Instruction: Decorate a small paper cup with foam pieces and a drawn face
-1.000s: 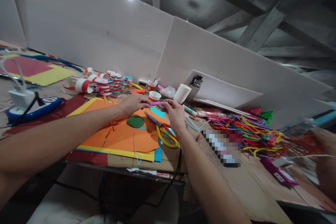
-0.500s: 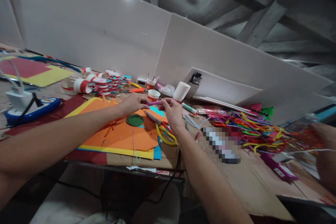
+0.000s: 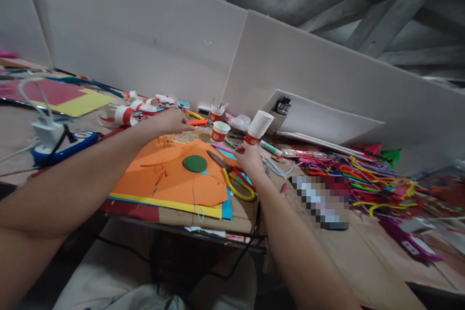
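Observation:
My right hand (image 3: 249,157) hovers low over the table with its fingers pinched on the end of a thin purple strip (image 3: 221,147), which lies leftward over the orange paper sheet (image 3: 170,181). My left hand (image 3: 171,121) reaches further back with fingers stretched flat and nothing in them, between the cut red-and-white cup rings (image 3: 127,114) and an orange marker (image 3: 198,122). A dark green paper disc (image 3: 195,163) rests on the orange sheet. Yellow-handled scissors (image 3: 237,187) lie just below my right hand. A red-and-white paper cup (image 3: 220,131) stands between my hands.
A stack of white cups (image 3: 260,126) and a glue stick (image 3: 271,148) stand behind my right hand. A big heap of coloured pipe cleaners (image 3: 363,179) fills the right. A blue power strip (image 3: 65,141) with a white charger sits left. White foam boards (image 3: 145,43) wall the back.
My left hand has let go of the purple strip and moved left and back toward the cut cups. My right hand has dropped lower with the strip. The other person's hand at right has left view.

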`<state>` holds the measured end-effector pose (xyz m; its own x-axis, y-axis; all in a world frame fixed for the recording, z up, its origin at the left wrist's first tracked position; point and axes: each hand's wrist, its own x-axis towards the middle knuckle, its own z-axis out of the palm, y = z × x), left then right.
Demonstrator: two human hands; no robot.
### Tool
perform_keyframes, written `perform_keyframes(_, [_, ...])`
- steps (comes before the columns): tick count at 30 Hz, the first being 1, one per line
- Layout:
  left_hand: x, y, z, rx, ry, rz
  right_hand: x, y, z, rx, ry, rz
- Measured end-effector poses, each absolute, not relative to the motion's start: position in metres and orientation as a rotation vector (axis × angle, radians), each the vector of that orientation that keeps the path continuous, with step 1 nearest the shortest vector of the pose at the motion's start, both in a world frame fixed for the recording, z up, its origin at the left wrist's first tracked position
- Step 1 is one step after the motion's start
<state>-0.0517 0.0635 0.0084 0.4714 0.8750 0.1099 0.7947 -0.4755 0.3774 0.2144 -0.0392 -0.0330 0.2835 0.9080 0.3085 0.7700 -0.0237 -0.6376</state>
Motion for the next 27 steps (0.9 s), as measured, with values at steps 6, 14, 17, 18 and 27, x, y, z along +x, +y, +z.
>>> perform_keyframes(6, [-0.07, 0.052, 0.014, 2.177, 1.638, -0.188, 0.206, -0.045, -0.033, -1.957, -1.776, 0.113])
perform_keyframes(14, [-0.076, 0.052, 0.01, 2.039, 1.72, -0.313, 0.174, -0.058, -0.028, -1.775, -1.953, 0.088])
perform_keyframes(17, [-0.075, 0.057, 0.005, 2.066, 1.629, -0.32, 0.15, -0.064, -0.024, -1.758, -2.022, 0.201])
perform_keyframes(18, [-0.075, 0.058, 0.003, 2.079, 1.602, -0.311, 0.141, -0.065, -0.023, -1.774, -2.059, 0.223])
perform_keyframes(27, [-0.076, 0.065, -0.001, 2.063, 1.402, -0.155, 0.075, -0.058, -0.013, -1.839, -2.501, -0.005])
